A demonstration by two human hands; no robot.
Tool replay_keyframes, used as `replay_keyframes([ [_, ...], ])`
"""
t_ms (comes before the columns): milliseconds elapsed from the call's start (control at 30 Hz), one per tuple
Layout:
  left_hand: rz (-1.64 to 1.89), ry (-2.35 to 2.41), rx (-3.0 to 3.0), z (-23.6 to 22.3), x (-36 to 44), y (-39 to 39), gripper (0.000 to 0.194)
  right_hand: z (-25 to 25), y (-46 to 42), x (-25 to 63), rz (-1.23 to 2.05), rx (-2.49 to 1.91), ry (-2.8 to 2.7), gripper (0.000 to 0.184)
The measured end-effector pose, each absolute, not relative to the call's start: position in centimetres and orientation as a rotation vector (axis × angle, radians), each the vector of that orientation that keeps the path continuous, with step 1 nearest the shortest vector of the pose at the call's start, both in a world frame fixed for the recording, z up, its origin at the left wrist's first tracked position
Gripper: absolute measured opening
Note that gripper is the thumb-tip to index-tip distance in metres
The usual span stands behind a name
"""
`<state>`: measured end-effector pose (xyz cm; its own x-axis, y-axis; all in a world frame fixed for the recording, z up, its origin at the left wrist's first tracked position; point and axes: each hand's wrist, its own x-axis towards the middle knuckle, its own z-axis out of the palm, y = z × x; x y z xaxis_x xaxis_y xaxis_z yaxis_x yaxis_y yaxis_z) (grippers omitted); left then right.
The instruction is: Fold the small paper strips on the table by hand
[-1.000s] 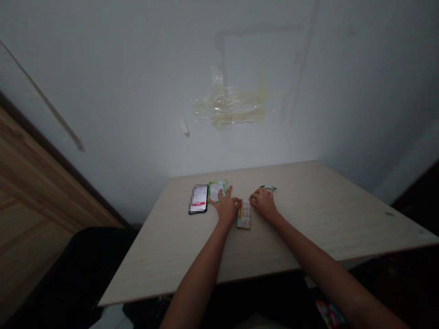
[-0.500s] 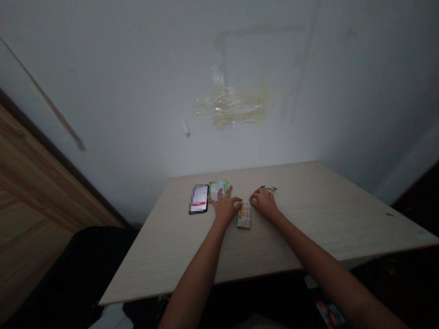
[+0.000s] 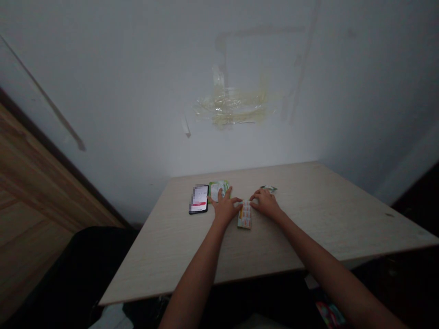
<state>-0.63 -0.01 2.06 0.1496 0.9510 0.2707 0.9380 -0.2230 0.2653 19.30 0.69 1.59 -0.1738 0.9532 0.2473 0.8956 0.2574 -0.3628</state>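
Note:
A small flat card (image 3: 244, 217), printed in orange and white with a grid of small marks, lies upright-on on the table between my hands. My left hand (image 3: 225, 208) has its thumb and index finger together at the card's upper left edge, while its other fingers spread over a green and white packet (image 3: 214, 188). At the upper right corner of the card, my right hand (image 3: 265, 203) has bent fingers pinched on the edge. Just beyond its knuckles lies a small green and white piece (image 3: 270, 188), partly hidden. The fingertips are small and dim.
Left of the packet a phone (image 3: 199, 199) with a lit screen lies on the pale wooden table (image 3: 164, 256). The table's far edge meets a wall (image 3: 144, 91) with yellowed tape (image 3: 236, 109). A wooden panel (image 3: 34, 196) and a dark object (image 3: 85, 265) stand at left.
The right fingers have shifted slightly and look a little straighter at the card's corner. The left hand, card, packet and phone keep nearly the same places.

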Motion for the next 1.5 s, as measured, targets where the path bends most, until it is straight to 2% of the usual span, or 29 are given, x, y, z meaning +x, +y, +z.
replay_keyframes([
  [667, 0.515, 1.939, 2.434, 2.1, -0.3, -0.2, 0.033, 0.5, 0.2, 20.4, 0.226, -1.583, -2.214, 0.039],
  [767, 0.524, 1.926, 2.446, 2.1, -0.3, -0.2, 0.033, -0.1, 0.3, 20.6, 0.214, -1.555, -2.148, 0.036],
  [867, 0.542, 1.923, 2.455, 1.9, -0.3, -0.2, 0.032, -0.4, 0.8, 20.7, 0.237, -1.511, -2.056, 0.023],
  [1067, 0.541, 1.924, 2.434, 2.0, -0.3, -0.3, 0.033, -0.9, 1.5, 20.5, 0.208, -1.414, -2.037, 0.02],
  [1500, 0.511, 1.922, 2.414, 1.8, -0.3, -0.2, 0.033, -0.6, 1.4, 20.2, 0.086, -1.659, -2.08, 0.025],
])
